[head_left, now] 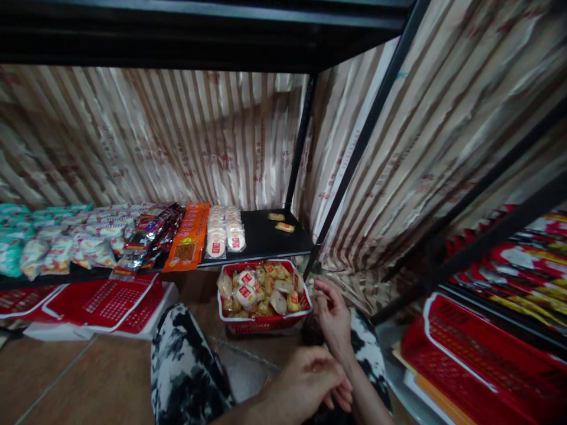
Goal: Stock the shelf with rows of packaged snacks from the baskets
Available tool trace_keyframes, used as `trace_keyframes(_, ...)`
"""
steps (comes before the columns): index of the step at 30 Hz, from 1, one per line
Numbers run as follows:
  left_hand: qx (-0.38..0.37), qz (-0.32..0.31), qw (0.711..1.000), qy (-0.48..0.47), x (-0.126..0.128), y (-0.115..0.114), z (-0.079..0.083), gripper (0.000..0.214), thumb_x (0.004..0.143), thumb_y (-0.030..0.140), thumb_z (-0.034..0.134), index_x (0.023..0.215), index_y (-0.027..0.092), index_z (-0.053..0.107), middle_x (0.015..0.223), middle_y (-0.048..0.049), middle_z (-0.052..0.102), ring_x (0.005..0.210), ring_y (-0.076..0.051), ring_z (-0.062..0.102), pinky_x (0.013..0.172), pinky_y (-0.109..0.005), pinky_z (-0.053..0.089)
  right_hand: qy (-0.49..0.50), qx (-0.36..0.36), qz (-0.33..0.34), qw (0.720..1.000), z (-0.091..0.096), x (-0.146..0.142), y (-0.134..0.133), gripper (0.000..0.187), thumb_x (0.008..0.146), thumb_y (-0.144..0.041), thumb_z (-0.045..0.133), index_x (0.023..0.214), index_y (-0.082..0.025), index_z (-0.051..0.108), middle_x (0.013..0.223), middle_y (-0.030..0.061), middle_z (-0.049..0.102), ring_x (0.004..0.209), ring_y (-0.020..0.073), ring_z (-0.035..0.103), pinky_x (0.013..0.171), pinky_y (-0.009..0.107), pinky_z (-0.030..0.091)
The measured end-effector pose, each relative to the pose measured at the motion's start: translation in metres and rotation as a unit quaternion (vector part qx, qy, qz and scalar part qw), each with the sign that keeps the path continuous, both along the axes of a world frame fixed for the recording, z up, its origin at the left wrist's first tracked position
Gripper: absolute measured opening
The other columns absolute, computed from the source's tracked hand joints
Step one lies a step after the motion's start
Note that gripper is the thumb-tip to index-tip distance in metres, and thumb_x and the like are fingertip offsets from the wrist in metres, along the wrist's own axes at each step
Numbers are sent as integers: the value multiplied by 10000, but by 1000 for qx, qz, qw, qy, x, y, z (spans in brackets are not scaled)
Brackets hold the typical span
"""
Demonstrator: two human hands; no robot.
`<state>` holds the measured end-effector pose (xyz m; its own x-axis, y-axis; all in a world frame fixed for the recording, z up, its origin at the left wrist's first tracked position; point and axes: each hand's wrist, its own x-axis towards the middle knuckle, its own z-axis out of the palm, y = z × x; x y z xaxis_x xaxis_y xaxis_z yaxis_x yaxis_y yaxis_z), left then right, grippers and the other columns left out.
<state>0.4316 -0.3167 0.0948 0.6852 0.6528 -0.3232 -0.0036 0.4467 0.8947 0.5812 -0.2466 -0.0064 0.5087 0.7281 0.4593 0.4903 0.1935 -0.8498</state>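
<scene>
My right hand (331, 311) is beside the right rim of a red basket (266, 323), its fingers loosely bent and nothing visible in them. My left hand (308, 381) crosses in front of my right forearm, fingers drooping and a little apart, with nothing seen in it. The basket stands on the floor between my knees, filled with small wrapped snacks (278, 301), some golden, some pale and round with red labels. On the low black shelf (259, 233) behind it lie two golden wrapped snacks (284, 227) and rows of round white wrapped crackers (216, 245).
Further left on the shelf are an orange packet (188, 236), dark red packets (155, 233) and white snack bags (91, 248). Red baskets (106, 301) stand below. Black posts (354, 147) rise at the right, near another red basket (482, 360). A striped curtain (177, 136) hangs behind.
</scene>
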Motion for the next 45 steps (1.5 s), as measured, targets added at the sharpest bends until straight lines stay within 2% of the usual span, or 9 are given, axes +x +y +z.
trace_keyframes(4,-5,-47,999,20,6,7,-8,294,629,448,535,634,155,528,608,10,530,547,-95,482,567,-239,327,31,-26,-23,999,-21,13,0,279,751,-363,481,901,-180,630,1050,113,630,1040,243,555,973,460,380)
trace_keyframes(9,10,8,999,31,-8,21,-18,240,680,371,529,729,140,572,658,9,566,573,-83,512,562,-212,327,74,-59,-40,995,-37,20,14,341,710,-396,485,920,-170,631,1010,113,648,960,248,588,907,448,427)
trace_keyframes(17,96,166,978,83,-50,82,-15,182,738,271,494,811,136,590,727,9,577,670,-93,531,605,-202,350,36,-52,67,996,-16,-20,78,331,756,-406,479,955,-182,621,1042,103,636,945,228,594,867,411,459)
trace_keyframes(21,228,292,912,178,-80,137,-33,154,758,214,462,783,156,602,775,-2,587,767,-120,540,687,-227,401,-16,-49,94,994,-7,-42,114,337,784,-419,470,987,-189,610,1072,100,620,995,232,575,909,430,436)
trace_keyframes(25,329,371,827,267,-114,193,-57,182,759,129,429,794,174,602,870,-22,593,867,-135,549,807,-272,431,-2,-60,140,988,5,-72,151,349,799,-428,473,1025,-190,590,1075,112,608,920,225,613,817,396,497)
trace_keyframes(30,425,363,696,450,-157,250,-73,269,777,79,406,910,150,629,1075,-101,577,1083,-207,487,969,-371,390,59,-105,227,966,28,-118,205,396,836,-443,431,1115,-184,537,1027,112,642,824,211,648,726,371,540)
trace_keyframes(34,447,330,617,557,-183,292,-82,299,775,71,411,962,119,639,1180,-149,555,1234,-290,384,1010,-443,358,-7,-106,290,951,39,-157,251,336,853,-372,415,1106,-206,561,1047,89,654,879,211,644,789,381,527)
trace_keyframes(38,454,323,593,581,-197,325,-90,337,812,108,379,1040,84,626,1223,-165,550,1258,-316,372,1013,-469,359,-202,-73,340,916,40,-193,293,330,798,-171,440,1084,-201,602,1097,78,645,1014,213,596,885,388,475)
trace_keyframes(45,476,323,578,578,-204,353,-107,383,796,108,393,1105,144,618,1197,-124,588,1288,-287,356,1024,-470,365,-457,-45,388,799,44,-236,357,315,763,-77,461,984,-182,659,1064,92,663,1058,209,567,1015,395,331)
